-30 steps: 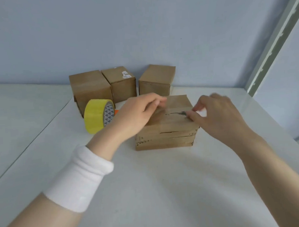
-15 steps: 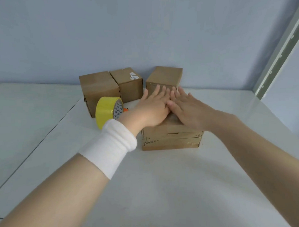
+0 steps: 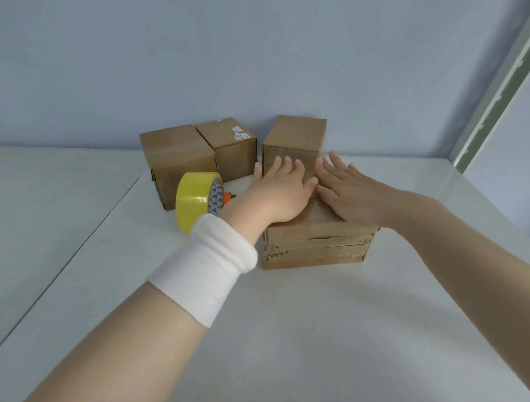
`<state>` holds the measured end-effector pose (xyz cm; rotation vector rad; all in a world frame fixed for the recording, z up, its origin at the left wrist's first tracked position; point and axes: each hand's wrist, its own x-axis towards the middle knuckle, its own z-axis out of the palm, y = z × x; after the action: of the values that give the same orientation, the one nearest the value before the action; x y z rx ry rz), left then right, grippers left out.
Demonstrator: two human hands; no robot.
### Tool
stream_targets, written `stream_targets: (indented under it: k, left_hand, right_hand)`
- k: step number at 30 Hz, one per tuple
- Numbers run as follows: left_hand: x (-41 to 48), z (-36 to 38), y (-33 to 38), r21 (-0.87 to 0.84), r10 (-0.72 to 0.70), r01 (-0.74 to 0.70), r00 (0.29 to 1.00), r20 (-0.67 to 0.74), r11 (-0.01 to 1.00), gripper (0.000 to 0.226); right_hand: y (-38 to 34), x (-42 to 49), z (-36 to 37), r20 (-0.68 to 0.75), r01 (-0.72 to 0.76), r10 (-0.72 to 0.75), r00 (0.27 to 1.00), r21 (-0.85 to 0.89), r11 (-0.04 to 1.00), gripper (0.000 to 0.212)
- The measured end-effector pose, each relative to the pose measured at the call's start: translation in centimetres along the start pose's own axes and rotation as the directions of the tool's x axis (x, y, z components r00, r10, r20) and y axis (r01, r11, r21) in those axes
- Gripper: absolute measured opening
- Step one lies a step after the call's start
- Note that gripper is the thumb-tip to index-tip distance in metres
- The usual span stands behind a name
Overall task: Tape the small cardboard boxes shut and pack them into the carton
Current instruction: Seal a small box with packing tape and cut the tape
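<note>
Both palms lie flat on the top of the nearest cardboard box.

The left hand (image 3: 280, 192) and right hand (image 3: 350, 194), fingers spread and gripping nothing, press side by side on the closed top of a small brown box (image 3: 315, 244) with a creased, worn front; its contents are hidden. A white wristband (image 3: 204, 270) wraps the left forearm. A yellow tape roll (image 3: 197, 200) stands on edge just left of it. Three more closed boxes (image 3: 179, 156) line the white bench's (image 3: 294, 336) far edge against a pale blue wall (image 3: 251, 55).
</note>
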<state>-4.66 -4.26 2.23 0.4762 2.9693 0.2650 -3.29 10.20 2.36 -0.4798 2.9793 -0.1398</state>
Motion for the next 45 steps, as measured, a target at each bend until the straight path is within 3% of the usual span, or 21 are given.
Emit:
stream_targets:
  k: [5, 8, 11, 16, 20, 23, 26, 28, 32, 34, 36, 38, 42, 43, 45]
  left_hand:
    - [-0.4, 1.4, 0.1, -0.005, 0.011, -0.011, 0.993, -0.118, 1.000, 0.054]
    - [-0.5, 0.7, -0.5, -0.172, -0.032, -0.004, 0.978, -0.207, 0.985, 0.051]
    - [-1.7, 0.4, -1.9, -0.422, -0.144, 0.027, 0.958, -0.247, 0.906, 0.044]
    - [-4.2, 0.4, -3.5, -0.427, -0.215, 0.115, 0.957, -0.194, 0.897, 0.034]
    - [-5.8, 0.3, -3.2, -0.425, -0.268, 0.175, 0.948, -0.170, 0.888, 0.041]
    - [-6.2, 0.8, -2.0, -0.535, -0.247, 0.132, 0.958, -0.149, 0.835, 0.061]
    - [-6.2, 1.8, -0.8, -0.556, -0.242, 0.127, 0.960, -0.138, 0.822, 0.066]
    - [-6.7, 2.4, -0.2, -0.593, -0.282, 0.120, 0.941, -0.188, 0.796, 0.066]
    - [-7.4, 3.0, 0.3, -0.637, -0.349, 0.140, 0.912, -0.214, 0.758, 0.065]
    - [-7.4, 2.1, -0.5, -0.614, -0.380, 0.114, 0.867, -0.323, 0.781, 0.057]
    - [-7.2, 0.2, -2.5, -0.532, -0.392, 0.094, 0.785, -0.480, 0.841, 0.047]
    - [-6.3, -1.4, -5.6, -0.352, -0.348, 0.172, 0.772, -0.533, 0.920, 0.040]
    - [-5.5, -1.2, -10.4, -0.090, -0.205, 0.185, 0.852, -0.482, 0.979, 0.037]
    - [-5.8, -0.9, -11.0, -0.065, -0.166, 0.155, 0.839, -0.519, 0.986, 0.037]
    - [-6.6, -0.5, -12.0, -0.060, -0.111, 0.094, 0.747, -0.656, 0.994, 0.036]
  right_hand:
    - [0.0, -0.1, 0.7, -0.035, 0.016, -0.015, 0.999, 0.007, 1.000, 0.055]
    - [-0.2, -0.8, 0.4, -0.176, -0.005, 0.025, 0.984, 0.111, 0.994, 0.058]
    - [-1.0, -3.6, 0.6, -0.360, -0.042, 0.141, 0.922, 0.270, 0.962, 0.069]
    - [-0.8, -6.1, 2.4, -0.232, -0.104, 0.184, 0.955, 0.319, 0.942, 0.081]
    - [1.1, -5.2, 2.4, -0.127, -0.148, 0.283, 0.951, 0.617, 0.773, 0.068]
    - [0.7, -5.3, 3.1, -0.016, -0.097, 0.197, 0.980, 0.830, 0.549, 0.067]
    - [0.0, -5.4, 3.5, 0.000, -0.055, 0.147, 0.989, 0.928, 0.369, 0.065]
    - [0.1, -5.4, 3.2, 0.003, -0.048, 0.131, 0.991, 0.940, 0.338, 0.062]
    - [0.1, -5.3, 2.2, 0.054, -0.099, 0.132, 0.990, 0.928, 0.358, 0.054]
    - [-0.4, -5.5, 1.6, 0.077, -0.153, 0.190, 0.979, 0.893, 0.424, 0.060]
    - [-1.4, -5.9, 0.6, -0.002, -0.168, 0.285, 0.959, 0.802, 0.573, 0.067]
    - [-3.1, -6.2, -0.5, -0.163, -0.096, 0.301, 0.940, 0.717, 0.690, 0.070]
    - [-7.9, -5.3, -2.0, -0.322, 0.051, 0.197, 0.926, 0.624, 0.779, 0.067]
    - [-9.0, -4.6, -2.1, -0.335, 0.059, 0.186, 0.924, 0.603, 0.795, 0.065]
    - [-11.0, -2.9, -2.2, -0.359, 0.059, 0.183, 0.915, 0.569, 0.820, 0.060]
